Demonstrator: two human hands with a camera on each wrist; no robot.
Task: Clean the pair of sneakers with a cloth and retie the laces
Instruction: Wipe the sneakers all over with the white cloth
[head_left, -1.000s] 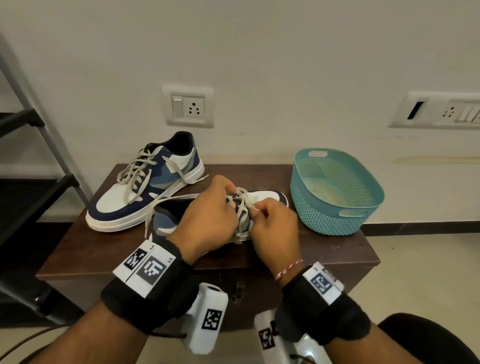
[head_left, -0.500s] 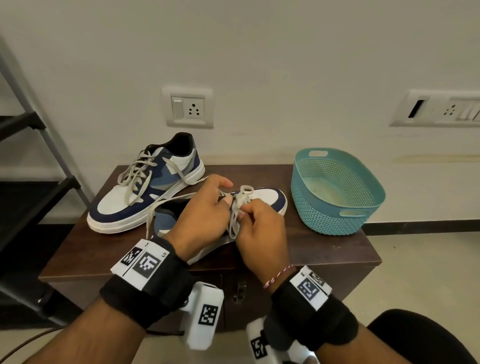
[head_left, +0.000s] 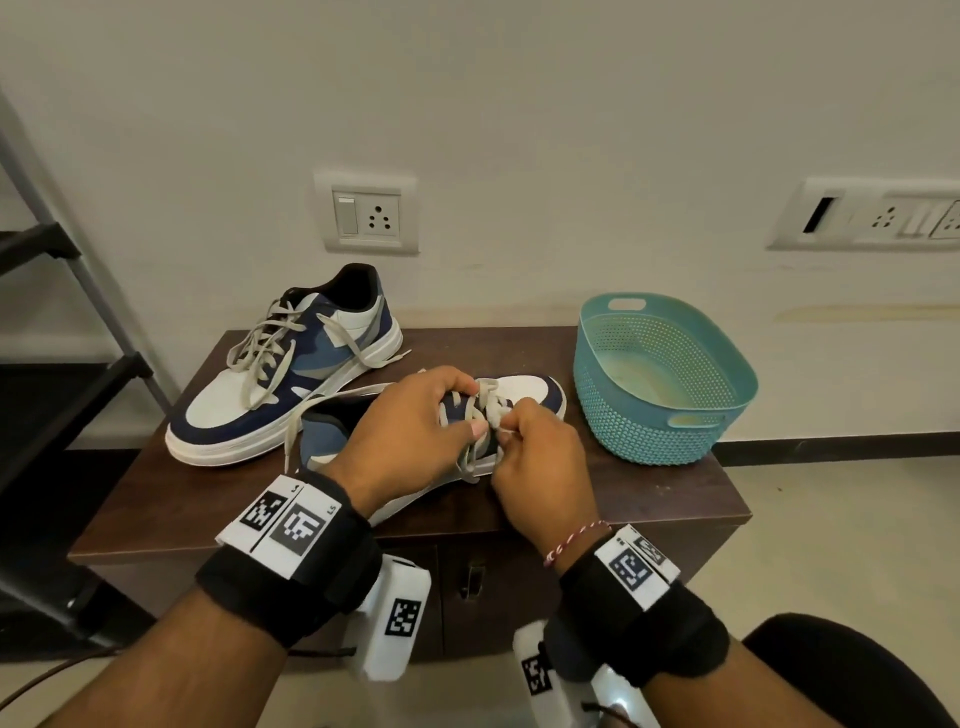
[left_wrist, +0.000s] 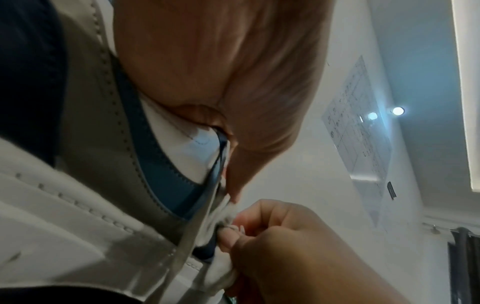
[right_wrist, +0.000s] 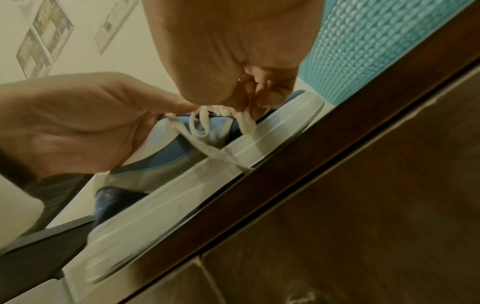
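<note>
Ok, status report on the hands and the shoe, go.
Left hand steadying near sneaker. Right hand pinching its lace. Knot unfinished. Nothing obstructing.

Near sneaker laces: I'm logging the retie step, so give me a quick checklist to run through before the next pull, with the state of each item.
1. Right hand pinches the lace between thumb and fingers: ok.
2. Left hand rests on the near sneaker and steadies it: ok.
3. Near sneaker sits flat on the table, sole down: ok.
4. Bow finished on the near sneaker: not ok, a loose end still trails to the left.
5. Far sneaker tied: not ok, its lace ends lie loose.
6. Basket stands apart from the hands: ok.
</note>
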